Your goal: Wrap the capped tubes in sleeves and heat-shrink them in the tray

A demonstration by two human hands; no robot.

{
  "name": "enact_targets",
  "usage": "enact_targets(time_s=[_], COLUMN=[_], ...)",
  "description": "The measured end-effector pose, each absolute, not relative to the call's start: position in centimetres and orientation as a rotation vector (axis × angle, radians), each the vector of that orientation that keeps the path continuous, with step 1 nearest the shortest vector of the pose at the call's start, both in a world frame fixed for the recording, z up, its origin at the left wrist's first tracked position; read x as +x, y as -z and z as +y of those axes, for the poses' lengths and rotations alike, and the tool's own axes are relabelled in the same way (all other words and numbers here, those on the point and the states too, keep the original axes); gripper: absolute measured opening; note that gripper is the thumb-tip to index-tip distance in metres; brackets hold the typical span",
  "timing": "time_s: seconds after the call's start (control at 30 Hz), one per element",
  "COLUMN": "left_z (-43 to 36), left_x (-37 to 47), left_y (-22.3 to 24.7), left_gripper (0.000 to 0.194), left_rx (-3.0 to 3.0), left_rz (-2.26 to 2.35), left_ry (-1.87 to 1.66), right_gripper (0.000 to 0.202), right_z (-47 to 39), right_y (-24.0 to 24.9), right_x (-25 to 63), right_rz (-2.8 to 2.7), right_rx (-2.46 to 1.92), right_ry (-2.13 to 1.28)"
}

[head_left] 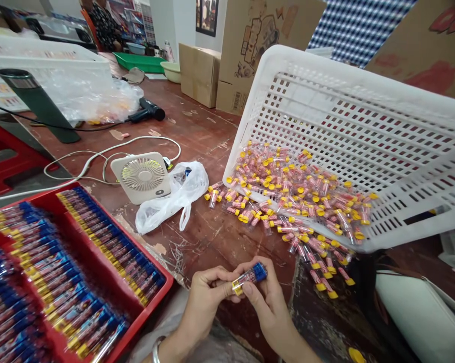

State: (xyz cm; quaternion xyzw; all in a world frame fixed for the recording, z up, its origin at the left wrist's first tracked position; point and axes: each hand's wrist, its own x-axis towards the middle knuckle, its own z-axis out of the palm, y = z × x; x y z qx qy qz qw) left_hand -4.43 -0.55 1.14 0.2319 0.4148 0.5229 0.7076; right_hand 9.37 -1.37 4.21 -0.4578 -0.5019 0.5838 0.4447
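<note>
Both my hands meet at the bottom centre over the worn wooden table [197,136]. My left hand [204,297] and my right hand [267,302] together pinch one small clear tube [249,277] with a blue wrap and a yellow cap end. Just beyond my hands, several yellow-capped tubes [287,201] of red-and-white candy spill from a tilted white plastic basket [363,126]. To my left a red tray [99,272] holds rows of blue-wrapped tubes [61,282].
A small white fan [142,176] with its cable and a crumpled plastic bag [174,196] lie mid-table. A dark green tumbler [38,103], a black hair dryer [147,111], another white basket [42,60] and cardboard boxes [200,73] stand further back. A person sits far back left.
</note>
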Motion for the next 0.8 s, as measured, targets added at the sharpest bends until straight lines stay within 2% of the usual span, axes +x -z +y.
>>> enact_targets(time_s=[0.8], left_z=[-0.3], left_x=[-7.2], left_y=[-0.3], left_gripper=[0.026], left_rx=[0.503], left_rz=[0.858], left_ry=[-1.115], right_gripper=[0.022], right_z=[0.6], right_y=[-3.5], right_x=[8.1], right_rz=[-1.443], right_rx=[-1.15], right_ry=[-1.417])
